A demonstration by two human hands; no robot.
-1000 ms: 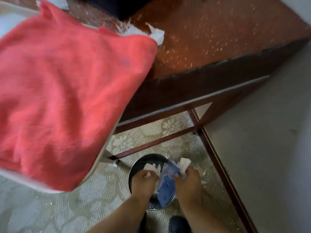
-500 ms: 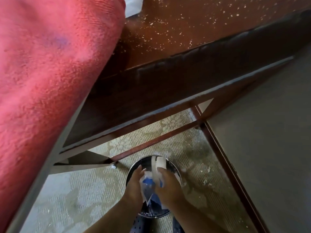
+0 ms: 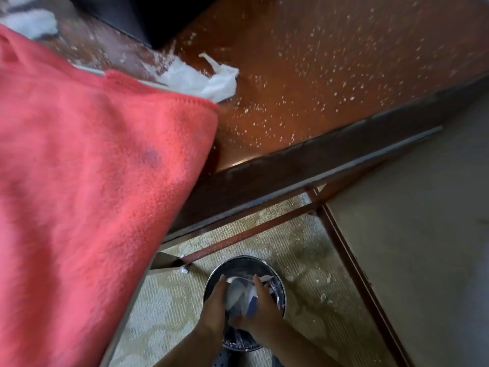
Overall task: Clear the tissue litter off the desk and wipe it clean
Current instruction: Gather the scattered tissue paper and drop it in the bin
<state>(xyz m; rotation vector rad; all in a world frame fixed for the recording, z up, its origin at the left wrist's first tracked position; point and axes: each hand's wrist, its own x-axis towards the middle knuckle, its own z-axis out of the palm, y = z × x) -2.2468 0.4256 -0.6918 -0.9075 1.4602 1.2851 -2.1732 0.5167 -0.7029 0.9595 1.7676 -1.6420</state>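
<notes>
Both my hands are down inside a round metal bin (image 3: 278,279) on the carpet under the desk. Between them is a blue cloth (image 3: 252,306) bundled with white tissue (image 3: 235,294). My left hand (image 3: 214,307) lies with straight fingers against the bundle's left side. My right hand (image 3: 264,304) holds the bundle from the right, thumb under it. Above, the brown desk top (image 3: 357,75) is speckled with white tissue crumbs. A crumpled tissue (image 3: 205,81) lies on the desk beside a red towel (image 3: 92,181).
The red towel hangs over a chair back and fills the left. A second tissue (image 3: 31,22) and a black object (image 3: 137,17) sit at the desk's far side. Tissue bits (image 3: 324,298) dot the carpet. A wall (image 3: 410,247) and baseboard close off the right.
My hands moved together and sank lower into the bin with the cloth and tissue. The view swung up, and the desk top with its tissue shows again.
</notes>
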